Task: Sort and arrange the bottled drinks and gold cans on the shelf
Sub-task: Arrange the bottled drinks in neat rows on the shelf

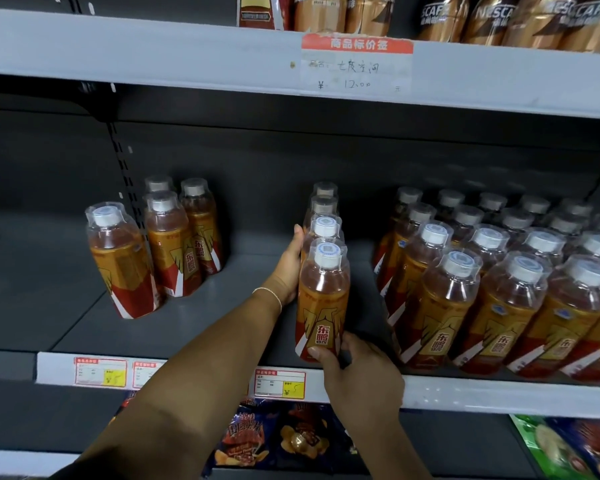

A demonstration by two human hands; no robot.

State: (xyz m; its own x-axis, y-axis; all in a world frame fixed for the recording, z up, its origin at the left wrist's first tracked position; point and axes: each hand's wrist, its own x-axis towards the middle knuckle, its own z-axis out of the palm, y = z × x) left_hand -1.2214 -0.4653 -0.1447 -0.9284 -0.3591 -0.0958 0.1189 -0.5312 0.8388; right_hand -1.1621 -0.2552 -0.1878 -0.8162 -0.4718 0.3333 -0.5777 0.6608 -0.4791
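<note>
A dark grey shelf (201,327) is stretching across the whole view. A big block of bottles (499,289), orange drinks with white caps, is filling its right part in several rows from the near edge to the far wall. On the upper shelf (153,53), gold cans (534,22) are crowding the far right end.

A small group of four bottles (167,244) is standing at the left, well apart from everything else. Between that group and the block, a single-file row of bottles (324,220) is running from near to far. Its front bottle (323,299) is standing upright just behind the near edge.

The right hand (361,372) is gripping the base of the front bottle, its thumb (317,352) lying across the label and the fingers curling round the right side. The left hand (286,268) is resting against the left side of the row behind that bottle, thumb pointing up. Its fingers are hiding behind the bottles, so I cannot tell how they lie.

Snack bags (274,438) are lying below. A thin bracelet (269,292) is circling the left wrist.
</note>
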